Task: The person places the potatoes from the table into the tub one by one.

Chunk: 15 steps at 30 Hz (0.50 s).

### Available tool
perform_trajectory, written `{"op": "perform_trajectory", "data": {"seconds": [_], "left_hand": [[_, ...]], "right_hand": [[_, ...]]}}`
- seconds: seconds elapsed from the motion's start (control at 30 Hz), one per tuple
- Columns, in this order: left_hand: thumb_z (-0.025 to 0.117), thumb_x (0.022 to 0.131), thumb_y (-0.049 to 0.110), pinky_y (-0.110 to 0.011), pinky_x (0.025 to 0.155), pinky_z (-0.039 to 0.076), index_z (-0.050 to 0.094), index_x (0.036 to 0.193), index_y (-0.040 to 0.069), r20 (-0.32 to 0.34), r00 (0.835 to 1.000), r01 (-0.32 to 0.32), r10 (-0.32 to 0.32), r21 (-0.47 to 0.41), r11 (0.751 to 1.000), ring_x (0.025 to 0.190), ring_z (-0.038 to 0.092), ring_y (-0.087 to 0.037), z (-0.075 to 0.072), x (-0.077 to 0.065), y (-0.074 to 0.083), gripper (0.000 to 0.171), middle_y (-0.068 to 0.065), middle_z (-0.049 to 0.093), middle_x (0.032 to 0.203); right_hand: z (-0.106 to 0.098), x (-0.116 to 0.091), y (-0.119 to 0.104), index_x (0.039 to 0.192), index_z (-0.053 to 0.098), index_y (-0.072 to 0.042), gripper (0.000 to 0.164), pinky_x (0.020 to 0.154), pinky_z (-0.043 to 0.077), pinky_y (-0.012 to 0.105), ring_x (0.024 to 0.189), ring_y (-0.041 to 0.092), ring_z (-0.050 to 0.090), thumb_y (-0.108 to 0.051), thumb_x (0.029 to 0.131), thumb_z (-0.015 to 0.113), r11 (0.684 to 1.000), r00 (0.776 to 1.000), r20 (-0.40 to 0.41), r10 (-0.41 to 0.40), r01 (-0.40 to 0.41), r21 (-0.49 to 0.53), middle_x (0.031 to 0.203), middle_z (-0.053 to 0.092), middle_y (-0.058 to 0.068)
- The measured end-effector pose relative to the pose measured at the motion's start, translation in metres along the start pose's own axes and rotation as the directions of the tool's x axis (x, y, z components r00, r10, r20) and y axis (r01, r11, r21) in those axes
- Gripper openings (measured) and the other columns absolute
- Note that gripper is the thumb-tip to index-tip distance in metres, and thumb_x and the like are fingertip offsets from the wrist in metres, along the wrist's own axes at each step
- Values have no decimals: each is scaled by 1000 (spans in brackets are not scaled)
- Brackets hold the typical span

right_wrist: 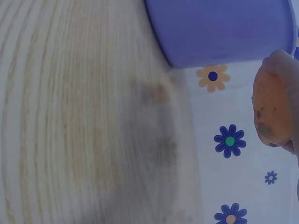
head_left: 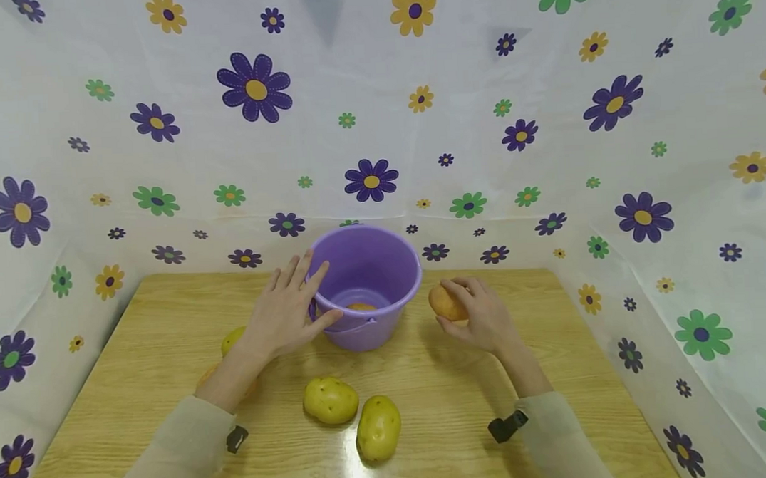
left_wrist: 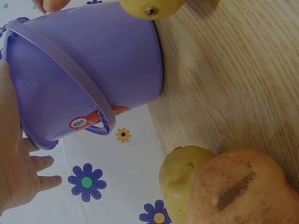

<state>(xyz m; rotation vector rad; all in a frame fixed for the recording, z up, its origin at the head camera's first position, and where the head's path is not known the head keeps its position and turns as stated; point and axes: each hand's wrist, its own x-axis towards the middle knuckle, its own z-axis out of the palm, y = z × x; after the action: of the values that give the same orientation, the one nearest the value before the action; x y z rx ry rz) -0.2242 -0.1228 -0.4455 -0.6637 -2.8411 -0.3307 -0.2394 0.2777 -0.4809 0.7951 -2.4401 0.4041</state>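
My right hand (head_left: 485, 316) holds an orange-brown potato (head_left: 446, 302) in curled fingers and thumb, right of the purple bucket (head_left: 364, 336) and above the table. Dark spots mark the potato's skin in the right wrist view. My left hand (head_left: 284, 318) spreads straight fingers at the bucket's left rim, thumb reaching over the near edge. An orange-brown piece (head_left: 360, 307) lies at the bottom of the bucket, partly hidden by the front rim. Two yellow, dimpled potatoes (head_left: 330, 400) rest on the table in front of the bucket.
Beside my left forearm sit another yellow potato (head_left: 232, 340) and a brown one (left_wrist: 245, 191), partly covered by the arm in the head view. The bucket's handle (left_wrist: 70, 70) hangs down its side. Flower-patterned cloth (head_left: 469, 142) encloses the wooden table (head_left: 456, 435) behind and on both sides.
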Motion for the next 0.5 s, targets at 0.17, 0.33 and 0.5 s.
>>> {"op": "perform_trajectory", "data": {"seconds": [0.17,0.33,0.5], "left_hand": [[51,98,73,-64,133,21,22,170,18,0,1000,1,-1,-1,1000,165,17,-43,0,0,0,95,-17,10,179],[50,98,74,-63,133,20,22,170,18,-2,1000,1,-1,-1,1000,165,17,-43,0,0,0,95,-16,10,179],[50,98,74,-63,133,20,21,170,19,2,1000,2,-2,2,1000,165,17,-43,0,-1,-1,95,-16,9,179]], "right_hand": [[-4,7,-6,139,65,-12,70,86,63,54,109,39,69,-36,77,86,1000,1000,-30,8,-8,25,128,68,17],[-6,12,-9,140,65,-12,72,83,64,51,107,38,70,-35,76,87,999,999,-55,-1,3,36,127,68,17],[-8,16,-11,137,65,-9,71,80,64,51,104,39,70,-33,74,87,999,995,-95,-14,19,48,123,68,18]]}}
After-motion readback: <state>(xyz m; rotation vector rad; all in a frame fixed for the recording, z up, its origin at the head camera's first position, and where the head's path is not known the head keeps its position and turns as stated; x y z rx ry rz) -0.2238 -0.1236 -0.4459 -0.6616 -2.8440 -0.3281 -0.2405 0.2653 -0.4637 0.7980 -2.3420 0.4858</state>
